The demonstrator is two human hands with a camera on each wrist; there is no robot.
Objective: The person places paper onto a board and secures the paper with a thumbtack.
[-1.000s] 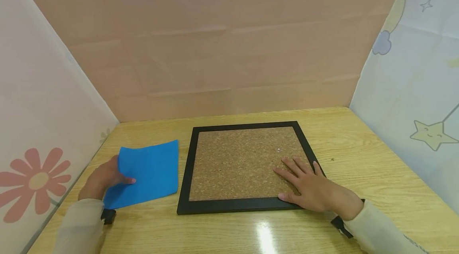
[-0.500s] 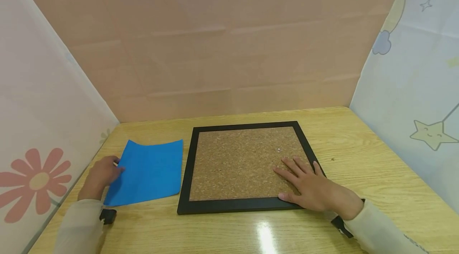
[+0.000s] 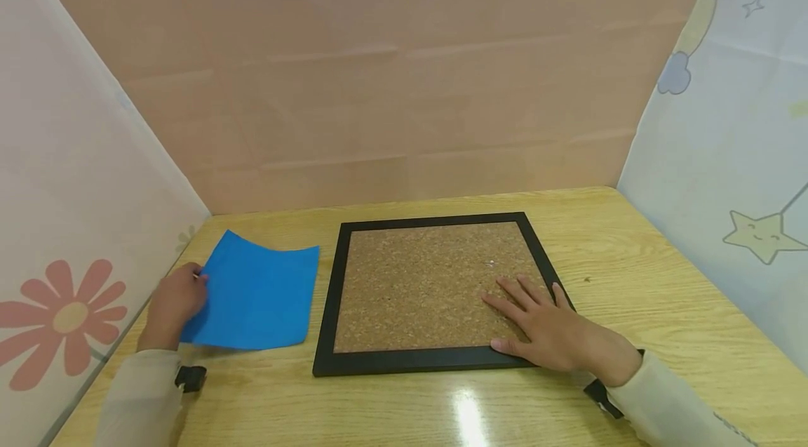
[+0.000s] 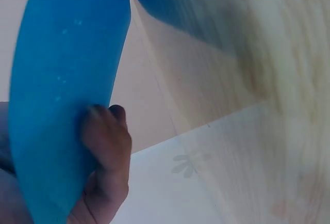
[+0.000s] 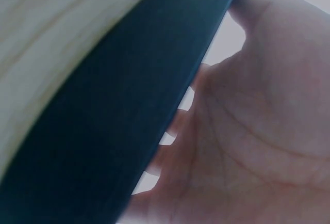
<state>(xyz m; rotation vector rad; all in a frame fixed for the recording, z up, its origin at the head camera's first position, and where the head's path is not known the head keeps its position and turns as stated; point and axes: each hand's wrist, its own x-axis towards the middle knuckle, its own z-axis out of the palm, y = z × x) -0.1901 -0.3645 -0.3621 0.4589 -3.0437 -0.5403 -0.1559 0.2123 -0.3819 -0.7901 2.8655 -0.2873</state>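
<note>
My left hand [image 3: 178, 298] pinches the left edge of a blue sheet [image 3: 259, 296], whose far left corner curls up off the table. In the left wrist view the blue sheet [image 4: 62, 79] bends upright, with curled fingers [image 4: 108, 141] against its underside. A corkboard [image 3: 435, 292] in a black frame lies flat to the right of the sheet. Spread straight fingers of my right hand [image 3: 555, 335] rest on its near right corner. From the right wrist view, the palm [image 5: 268, 110] is over the frame's dark edge [image 5: 118, 100].
The wooden table [image 3: 353, 412] ends at a pinkish-brown backdrop [image 3: 404, 82]. Pale printed panels stand at both sides, a red flower [image 3: 68, 317] on the left one and a yellow star [image 3: 754, 236] on the right. A small shiny spot [image 3: 490, 264] shows on the cork.
My left hand has shifted its hold to the sheet's left edge and lifted it a little. The sheet moved right, then its near edge rose. My right hand stays on the corkboard.
</note>
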